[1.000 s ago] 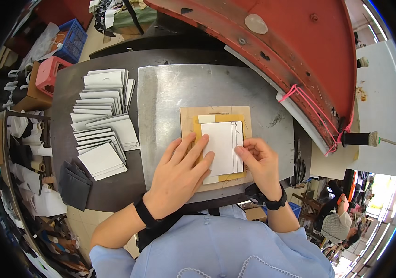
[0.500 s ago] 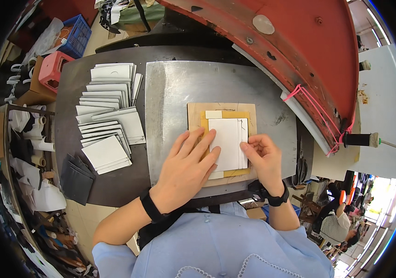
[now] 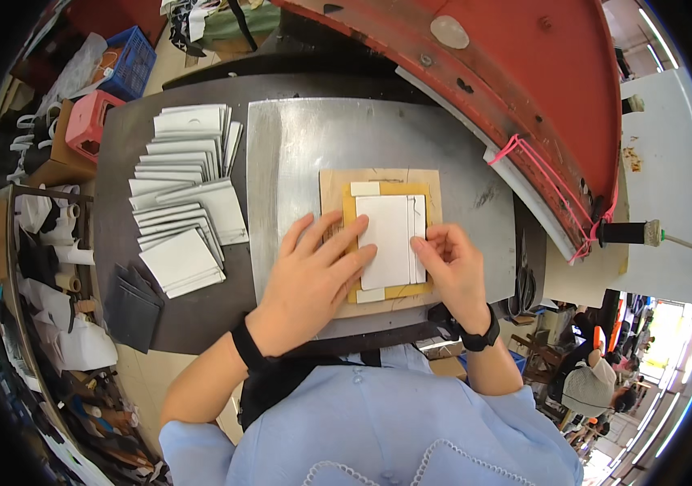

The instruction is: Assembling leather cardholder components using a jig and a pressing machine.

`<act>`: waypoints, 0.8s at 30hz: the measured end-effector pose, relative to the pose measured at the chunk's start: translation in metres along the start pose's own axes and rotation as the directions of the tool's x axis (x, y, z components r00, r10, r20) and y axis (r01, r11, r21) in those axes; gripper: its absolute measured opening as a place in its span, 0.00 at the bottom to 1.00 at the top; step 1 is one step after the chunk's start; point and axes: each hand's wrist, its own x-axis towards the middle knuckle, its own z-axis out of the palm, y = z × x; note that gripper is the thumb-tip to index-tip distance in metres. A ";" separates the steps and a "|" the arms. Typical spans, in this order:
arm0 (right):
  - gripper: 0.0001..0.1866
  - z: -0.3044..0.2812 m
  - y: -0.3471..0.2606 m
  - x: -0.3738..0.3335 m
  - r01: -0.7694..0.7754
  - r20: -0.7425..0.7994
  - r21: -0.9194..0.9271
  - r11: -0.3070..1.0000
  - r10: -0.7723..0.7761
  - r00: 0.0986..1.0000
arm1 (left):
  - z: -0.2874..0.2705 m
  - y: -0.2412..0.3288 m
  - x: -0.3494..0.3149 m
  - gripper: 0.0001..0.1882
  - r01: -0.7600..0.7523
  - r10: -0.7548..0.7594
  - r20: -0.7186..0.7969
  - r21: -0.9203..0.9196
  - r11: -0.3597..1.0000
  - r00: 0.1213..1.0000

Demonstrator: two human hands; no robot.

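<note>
A white rectangular panel (image 3: 382,243) with dark lines along its right side lies on a yellow-edged pad (image 3: 398,292). Beneath that pad is a pale wooden board (image 3: 330,182), resting on a metal plate (image 3: 281,162). Spread fingers of my left hand (image 3: 305,271) lie along the panel's left edge, the fingertips just over it. At the opposite edge, my right hand (image 3: 451,263) pinches the panel between thumb and curled fingers. Small white strips (image 3: 365,188) show at the pad's top and bottom.
Overlapping white panels (image 3: 192,202) lie in stacks to the left, with dark pieces (image 3: 133,304) nearer me. A big red machine arm (image 3: 516,73), tied with pink cord (image 3: 552,182), overhangs the far right. A black-handled rod (image 3: 629,233) sticks out there. Another person (image 3: 589,385) is at the lower right.
The whole view has shifted slightly, so the table and panel sit a little higher and further left. Both hands keep nearly the same hold on the panel.
</note>
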 end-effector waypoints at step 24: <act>0.09 0.002 0.001 0.002 0.083 0.011 -0.021 0.996 -0.083 0.997 | -0.001 -0.009 0.003 0.15 -0.035 0.036 0.040 -0.024 0.999 0.999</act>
